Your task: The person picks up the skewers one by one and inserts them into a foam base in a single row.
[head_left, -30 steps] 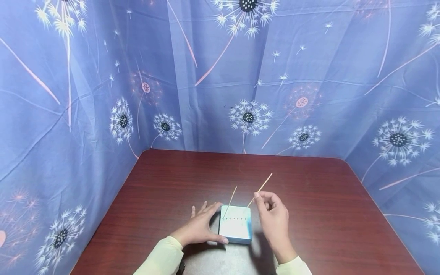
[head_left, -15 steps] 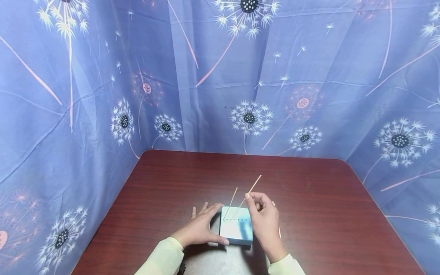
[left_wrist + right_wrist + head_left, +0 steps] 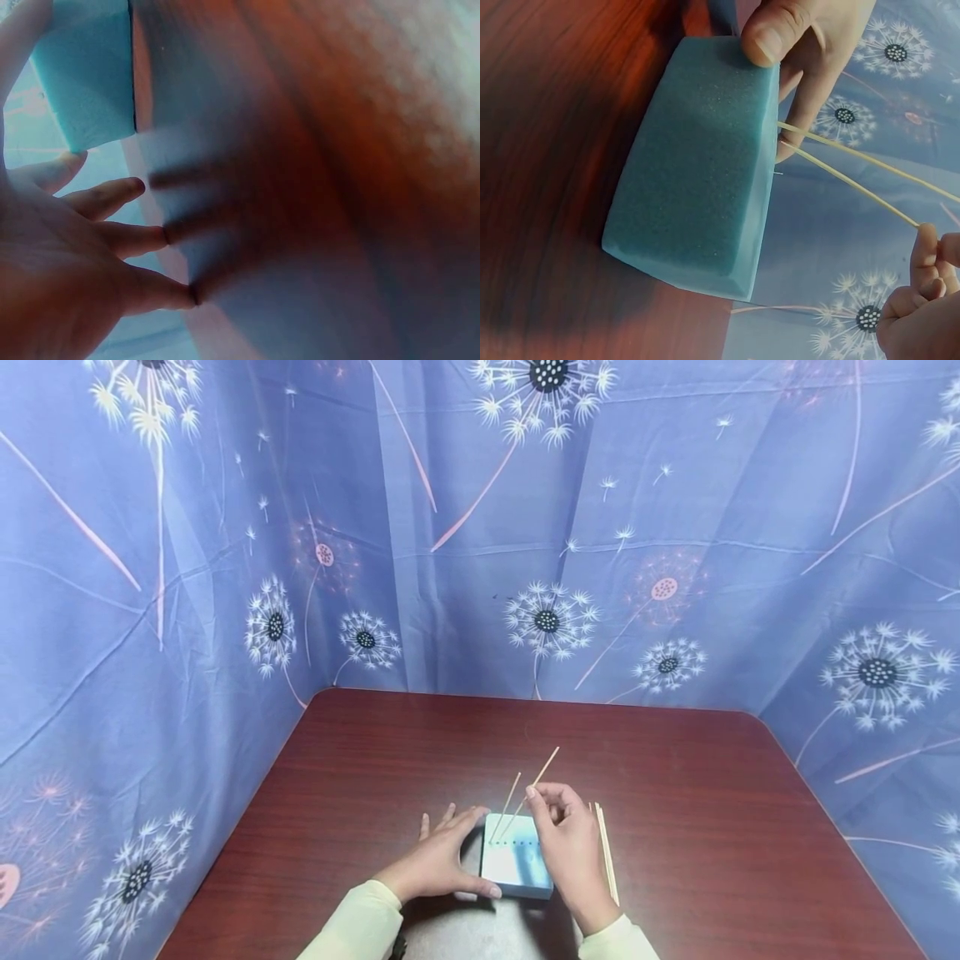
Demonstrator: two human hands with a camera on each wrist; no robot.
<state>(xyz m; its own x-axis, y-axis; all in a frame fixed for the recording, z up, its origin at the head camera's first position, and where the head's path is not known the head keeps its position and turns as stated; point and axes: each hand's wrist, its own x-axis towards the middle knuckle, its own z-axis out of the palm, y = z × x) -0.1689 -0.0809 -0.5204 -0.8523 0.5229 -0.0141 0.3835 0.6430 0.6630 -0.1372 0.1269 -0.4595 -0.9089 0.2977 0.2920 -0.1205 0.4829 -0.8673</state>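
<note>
A light-blue foam block [image 3: 517, 868] with a row of small holes across its top lies at the table's front. My left hand [image 3: 435, 860] holds it by the left side, thumb at the near face and forefinger at the far edge; the other fingers spread onto the table. One thin wooden stick [image 3: 512, 792] stands tilted in the leftmost part of the row. Between thumb and fingertips my right hand [image 3: 572, 843] pinches a second wooden stick [image 3: 547, 764], its lower end down by the holes beside the first. Whether that end is inside a hole I cannot tell.
Several loose sticks [image 3: 606, 852] lie on the dark red table [image 3: 360, 760], just right of my right hand. A blue dandelion-patterned cloth [image 3: 465, 610] hangs behind the table and along both sides.
My right hand has moved left with its stick, bringing the lower end from the block's far right edge to near the standing stick. Loose sticks at right came into view. The left hand stays put.
</note>
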